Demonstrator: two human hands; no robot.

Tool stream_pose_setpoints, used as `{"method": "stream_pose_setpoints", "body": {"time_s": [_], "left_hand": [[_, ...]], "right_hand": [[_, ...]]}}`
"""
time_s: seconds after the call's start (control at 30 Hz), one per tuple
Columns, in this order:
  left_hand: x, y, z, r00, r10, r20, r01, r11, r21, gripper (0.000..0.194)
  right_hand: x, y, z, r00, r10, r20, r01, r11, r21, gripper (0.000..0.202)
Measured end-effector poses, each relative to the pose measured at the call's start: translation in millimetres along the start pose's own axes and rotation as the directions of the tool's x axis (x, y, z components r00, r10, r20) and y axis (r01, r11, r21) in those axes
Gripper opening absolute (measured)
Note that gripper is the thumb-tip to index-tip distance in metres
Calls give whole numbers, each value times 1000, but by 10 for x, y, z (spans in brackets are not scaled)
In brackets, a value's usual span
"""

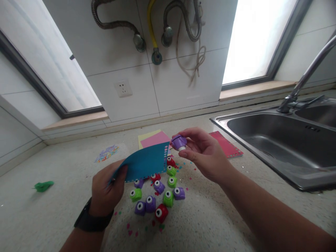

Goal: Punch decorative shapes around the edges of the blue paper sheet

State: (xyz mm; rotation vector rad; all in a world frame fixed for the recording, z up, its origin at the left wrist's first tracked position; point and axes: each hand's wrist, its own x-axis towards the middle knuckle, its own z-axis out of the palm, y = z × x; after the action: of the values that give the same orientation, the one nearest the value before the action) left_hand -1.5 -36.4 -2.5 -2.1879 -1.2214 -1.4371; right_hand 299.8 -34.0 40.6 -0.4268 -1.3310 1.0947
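Note:
My left hand is closed on the left end of a blue sheet of paper, which bends upward and has small shapes punched along its right and lower edges. Between the thumb and fingers of my right hand is a purple craft punch with a white button, close to the paper's upper right corner. Whether punch and paper touch I cannot tell. Below the paper stand several small punches, among them a red punch, a green punch and a purple punch.
Tiny paper cutouts are scattered on the speckled counter. Behind the blue sheet lie pink paper and yellow paper. Red punched paper lies beside the steel sink. At left are a green item and a bag of cutouts.

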Motion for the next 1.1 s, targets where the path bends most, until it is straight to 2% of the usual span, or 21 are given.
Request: {"method": "stream_pose_setpoints", "body": {"time_s": [0.17, 0.3, 0.6, 1.1], "left_hand": [[54, 19, -5, 991, 130, -28, -130, 991, 19, 19], [83, 74, -17, 991, 132, 1, -132, 991, 8, 20], [70, 81, -15, 995, 103, -11, -103, 994, 21, 19], [79, 78, -38, 988, 152, -6, -152, 988, 39, 21]], "right_hand": [[-11, -34, 28, 999, -23, 24, 22, 999, 40, 38], [-24, -55, 35, 999, -25, 47, 24, 999, 26, 39], [-23, -55, 33, 996, -65, 54, 64, 998, 24, 37], [-14, -32, 49, 997, -63, 38, 63, 998, 0, 37]]}}
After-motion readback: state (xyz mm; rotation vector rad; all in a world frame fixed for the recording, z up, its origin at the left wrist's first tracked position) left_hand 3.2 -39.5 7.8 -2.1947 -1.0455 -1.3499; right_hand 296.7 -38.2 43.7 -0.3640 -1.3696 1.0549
